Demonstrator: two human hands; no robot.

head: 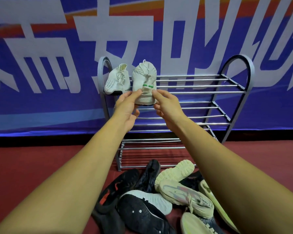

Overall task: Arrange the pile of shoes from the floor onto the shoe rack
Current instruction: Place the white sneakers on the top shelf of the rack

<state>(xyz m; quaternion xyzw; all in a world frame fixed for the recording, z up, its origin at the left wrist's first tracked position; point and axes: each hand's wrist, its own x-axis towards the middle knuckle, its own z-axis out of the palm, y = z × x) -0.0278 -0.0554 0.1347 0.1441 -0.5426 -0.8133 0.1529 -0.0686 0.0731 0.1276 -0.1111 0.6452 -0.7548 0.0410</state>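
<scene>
**A:** What do you have up top?

**B:** I see both hands on one white knit sneaker at the 12 o'clock end of my view, heel toward me, toe toward the banner. My left hand pinches the heel's left side, my right hand its right side; fingers are closed on the shoe from both flanks. It sits at the left end of the top tier of the shoe rack, whether fully resting on the bars I cannot tell.

**A:** Anything beside it?

**B:** Its match, a second white sneaker, just at its 9 o'clock, on the same tier against the rack's left arch.

**A:** And the rest?

**B:** The pile of shoes lies at 6 o'clock on the red floor, just in front of the rack's lowest tier: black ones to the left, cream and yellow-soled ones to the right, several sole-up.
</scene>
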